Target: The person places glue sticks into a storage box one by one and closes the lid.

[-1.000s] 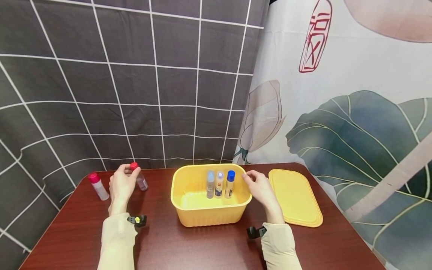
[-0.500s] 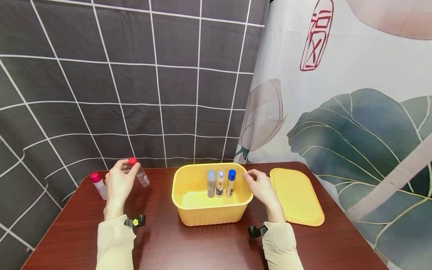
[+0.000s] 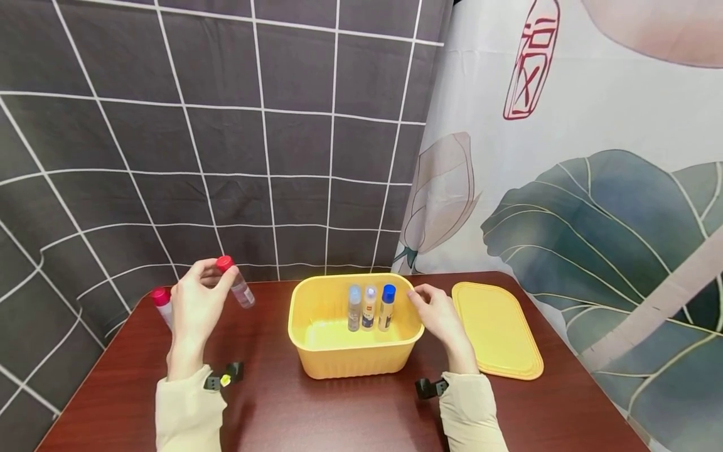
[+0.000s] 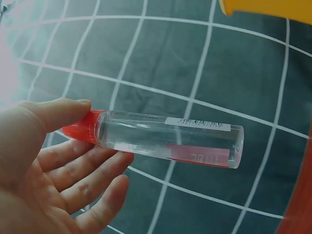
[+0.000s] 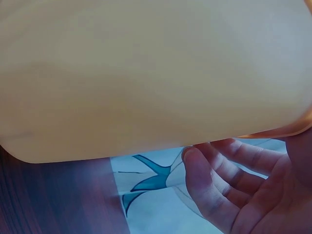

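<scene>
My left hand (image 3: pixel 198 298) pinches the red cap of a small clear bottle (image 4: pixel 165 139) between thumb and fingers. The bottle hangs tilted, its base towards the right, with a barcode label on its side in the left wrist view. Behind that hand stands a bottle with a dark pink cap (image 3: pixel 160 296), its lower part hidden. My right hand (image 3: pixel 443 320) grips the right rim of a yellow box (image 3: pixel 356 364). Inside the box, towards its right, stand a light-blue-capped bottle (image 3: pixel 354 307), a white-topped bottle (image 3: pixel 369 307) and a blue-capped bottle (image 3: pixel 386 311).
A yellow lid (image 3: pixel 499 333) lies flat on the brown table (image 3: pixel 316 414), right of the right hand. A dark grid curtain (image 3: pixel 226 144) hangs along the table's back edge. A floral curtain (image 3: pixel 565 220) hangs at the right.
The left hand has lifted the red-capped bottle slightly up and to the right, and now covers more of the pink-capped bottle. The right hand and box have hardly moved.
</scene>
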Available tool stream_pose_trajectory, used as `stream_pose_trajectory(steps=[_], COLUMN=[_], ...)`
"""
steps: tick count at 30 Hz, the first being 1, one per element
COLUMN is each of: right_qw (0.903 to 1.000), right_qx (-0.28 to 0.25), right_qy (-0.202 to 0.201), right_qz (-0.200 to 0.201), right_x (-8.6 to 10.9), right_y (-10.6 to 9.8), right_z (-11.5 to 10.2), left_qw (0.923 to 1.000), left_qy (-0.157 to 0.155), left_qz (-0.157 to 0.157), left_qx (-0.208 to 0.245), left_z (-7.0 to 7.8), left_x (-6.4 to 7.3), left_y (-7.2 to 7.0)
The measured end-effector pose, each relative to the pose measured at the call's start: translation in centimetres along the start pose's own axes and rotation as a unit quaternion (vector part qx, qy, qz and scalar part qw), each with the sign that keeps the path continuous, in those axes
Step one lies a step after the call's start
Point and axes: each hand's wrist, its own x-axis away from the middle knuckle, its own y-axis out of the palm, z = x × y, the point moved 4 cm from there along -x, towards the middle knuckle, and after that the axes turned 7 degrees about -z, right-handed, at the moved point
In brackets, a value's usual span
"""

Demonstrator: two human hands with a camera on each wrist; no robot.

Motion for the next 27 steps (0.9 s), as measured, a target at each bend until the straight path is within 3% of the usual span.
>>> stream_pose_trajectory(steps=[15,27], right_qw=[1.0,0.9998], right_qx=[0.0,-0.008], right_qy=[-0.007,-0.021], right_qz=[-0.004,0.001], right_x=[-0.1,-0.3], right_y=[0.2,0.2], right_z=[-0.1,0.2], left_qw=[0.9964,0.9869], left_qy=[0.079,0.137], left_qz=[-0.008,-0.069], left_qx=[0.031,0.049], left_z=[4.8,7.6], left_x=[2.1,2.6], left_y=[-0.2,2.6])
